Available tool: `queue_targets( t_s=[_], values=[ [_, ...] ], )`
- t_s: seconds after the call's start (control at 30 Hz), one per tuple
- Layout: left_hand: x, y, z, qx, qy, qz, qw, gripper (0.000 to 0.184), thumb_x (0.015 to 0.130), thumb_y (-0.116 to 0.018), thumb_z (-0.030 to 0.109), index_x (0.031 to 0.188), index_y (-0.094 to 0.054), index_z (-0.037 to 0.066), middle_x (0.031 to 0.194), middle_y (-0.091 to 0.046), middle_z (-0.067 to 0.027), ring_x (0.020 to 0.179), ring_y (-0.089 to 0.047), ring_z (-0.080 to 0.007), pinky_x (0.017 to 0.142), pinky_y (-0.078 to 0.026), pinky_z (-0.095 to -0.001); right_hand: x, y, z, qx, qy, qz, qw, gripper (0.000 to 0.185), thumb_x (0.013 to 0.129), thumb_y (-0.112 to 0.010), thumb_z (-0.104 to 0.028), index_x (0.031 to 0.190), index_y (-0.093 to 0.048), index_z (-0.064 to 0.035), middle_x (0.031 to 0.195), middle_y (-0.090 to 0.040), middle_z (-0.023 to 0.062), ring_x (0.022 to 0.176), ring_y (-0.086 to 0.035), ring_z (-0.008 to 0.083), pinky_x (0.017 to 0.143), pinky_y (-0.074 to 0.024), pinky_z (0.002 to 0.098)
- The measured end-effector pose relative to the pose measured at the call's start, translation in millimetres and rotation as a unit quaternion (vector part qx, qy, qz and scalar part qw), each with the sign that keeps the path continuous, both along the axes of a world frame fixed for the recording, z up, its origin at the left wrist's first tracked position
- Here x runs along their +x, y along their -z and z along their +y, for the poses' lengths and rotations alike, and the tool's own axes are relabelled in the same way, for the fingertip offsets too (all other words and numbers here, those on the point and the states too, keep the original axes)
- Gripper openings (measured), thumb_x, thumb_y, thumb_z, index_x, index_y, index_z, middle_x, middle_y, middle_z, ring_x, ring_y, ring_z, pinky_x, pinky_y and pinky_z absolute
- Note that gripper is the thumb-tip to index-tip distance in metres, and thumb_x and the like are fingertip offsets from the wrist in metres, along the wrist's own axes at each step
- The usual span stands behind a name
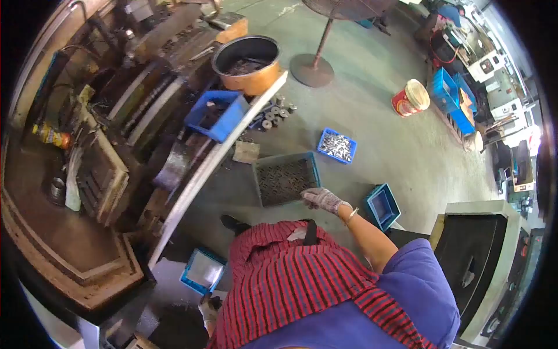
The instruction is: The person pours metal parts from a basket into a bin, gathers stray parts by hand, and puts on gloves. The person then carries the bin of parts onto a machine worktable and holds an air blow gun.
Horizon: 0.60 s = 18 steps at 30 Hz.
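My right hand, in a pale knit glove, reaches to the lower right corner of a grey crate. Its fingers are curled together at the rim, and what they hold, if anything, is too small to make out. Many small dark metal parts cover the crate's bottom. At the lower left, my gloved left hand is close to the bottom edge of a blue tray with a pale, shiny inside. My apron hides part of this hand, and its finger grip does not show clearly.
A blue bin of shiny parts and another blue bin stand on the floor. Left is a machine with a pale edge rail, an orange pot and a blue box. Ahead are a fan stand and bucket.
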<state>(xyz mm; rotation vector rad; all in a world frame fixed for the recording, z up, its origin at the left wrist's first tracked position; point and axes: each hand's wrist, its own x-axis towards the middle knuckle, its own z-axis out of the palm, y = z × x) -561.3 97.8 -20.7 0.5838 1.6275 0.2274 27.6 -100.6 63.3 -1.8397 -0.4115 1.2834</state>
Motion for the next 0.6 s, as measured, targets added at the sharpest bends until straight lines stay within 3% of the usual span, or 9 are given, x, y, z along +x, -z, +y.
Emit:
queue_targets(
  t_s=[0.07, 0.1, 0.13, 0.17, 0.2, 0.27, 0.3, 0.43, 0.6],
  values=[
    [-17, 32, -54, -0.014, -0.001, 0.007, 1.000, 0.021, 0.079, -0.058, 0.019, 0.093, -0.055, 0.003, 0.067, -0.059, -0.0149, 0.048, -0.055, -0.0237, 0.043, -0.046, -0.0350, 11, 33, -66, -0.050, 0.016, 0.024, 0.998, 0.035, 0.088, -0.052, -0.032, 0.106, -0.059, -0.0036, 0.079, -0.061, 0.0060, 0.069, -0.057, 0.0139, 0.061, -0.0466, 0.0270],
    [-26, 45, -81, 0.190, 0.311, -0.016, 0.931, 0.021, 0.079, -0.057, 0.019, 0.094, -0.055, 0.003, 0.068, -0.059, -0.0149, 0.048, -0.056, -0.0241, 0.043, -0.047, -0.0349, 16, 43, -100, -0.099, 0.030, 0.044, 0.994, 0.037, 0.087, -0.052, -0.035, 0.105, -0.059, -0.0033, 0.082, -0.061, 0.0076, 0.069, -0.057, 0.0146, 0.061, -0.0468, 0.0270],
    [-34, 58, -107, 0.450, 0.484, 0.020, 0.750, 0.022, 0.080, -0.057, 0.019, 0.094, -0.054, 0.003, 0.069, -0.059, -0.0149, 0.049, -0.057, -0.0245, 0.043, -0.047, -0.0347, 17, 42, -132, -0.122, 0.085, 0.027, 0.988, 0.037, 0.085, -0.054, -0.036, 0.098, -0.059, -0.0023, 0.082, -0.062, 0.0083, 0.068, -0.058, 0.0150, 0.060, -0.0464, 0.0282],
    [-29, 50, -130, 0.429, 0.538, 0.051, 0.724, 0.022, 0.080, -0.057, 0.019, 0.094, -0.054, 0.003, 0.069, -0.059, -0.0149, 0.049, -0.057, -0.0245, 0.043, -0.048, -0.0348, 14, 40, -168, -0.147, 0.140, 0.013, 0.979, 0.038, 0.083, -0.055, -0.038, 0.091, -0.058, -0.0013, 0.081, -0.062, 0.0090, 0.066, -0.059, 0.0155, 0.058, -0.0460, 0.0294],
    [-17, 41, -149, 0.330, 0.536, 0.067, 0.774, 0.022, 0.080, -0.057, 0.019, 0.094, -0.054, 0.002, 0.069, -0.059, -0.0149, 0.049, -0.057, -0.0246, 0.043, -0.048, -0.0349, 11, 88, -238, -0.084, 0.152, -0.006, 0.985, 0.037, 0.083, -0.056, -0.037, 0.096, -0.057, -0.0023, 0.084, -0.062, 0.0102, 0.063, -0.059, 0.0172, 0.055, -0.0458, 0.0302],
    [5, 21, -168, 0.185, 0.479, 0.077, 0.855, 0.022, 0.080, -0.057, 0.019, 0.095, -0.055, 0.002, 0.069, -0.059, -0.0149, 0.049, -0.057, -0.0247, 0.043, -0.048, -0.0350, 3, 94, -293, -0.097, 0.318, 0.066, 0.941, 0.038, 0.083, -0.057, -0.035, 0.105, -0.054, -0.0053, 0.087, -0.062, 0.0125, 0.059, -0.058, 0.0199, 0.050, -0.0455, 0.0313],
    [15, 13, -172, 0.132, 0.447, 0.082, 0.881, 0.022, 0.080, -0.057, 0.019, 0.095, -0.055, 0.002, 0.069, -0.059, -0.0148, 0.050, -0.058, -0.0248, 0.043, -0.048, -0.0351, 0, 50, -292, -0.171, 0.459, 0.157, 0.857, 0.038, 0.083, -0.058, -0.034, 0.110, -0.053, -0.0072, 0.087, -0.062, 0.0135, 0.058, -0.057, 0.0209, 0.048, -0.0455, 0.0317],
    [57, -12, -175, 0.013, 0.337, 0.078, 0.938, 0.023, 0.080, -0.056, 0.019, 0.095, -0.055, 0.002, 0.069, -0.059, -0.0148, 0.050, -0.058, -0.0250, 0.044, -0.049, -0.0353, -31, 80, -381, -0.186, 0.500, 0.187, 0.825, 0.037, 0.083, -0.058, -0.033, 0.112, -0.052, -0.0114, 0.081, -0.061, 0.0129, 0.052, -0.055, 0.0200, 0.042, -0.0440, 0.0296],
    [102, -28, -130, -0.087, 0.158, 0.076, 0.981, 0.024, 0.080, -0.056, 0.018, 0.096, -0.055, 0.001, 0.069, -0.059, -0.0148, 0.050, -0.059, -0.0253, 0.044, -0.050, -0.0357, -60, 77, -389, -0.233, 0.466, 0.172, 0.836, 0.034, 0.086, -0.053, -0.034, 0.111, -0.053, -0.0098, 0.082, -0.062, 0.0118, 0.055, -0.056, 0.0180, 0.045, -0.0441, 0.0282]
  ],
)
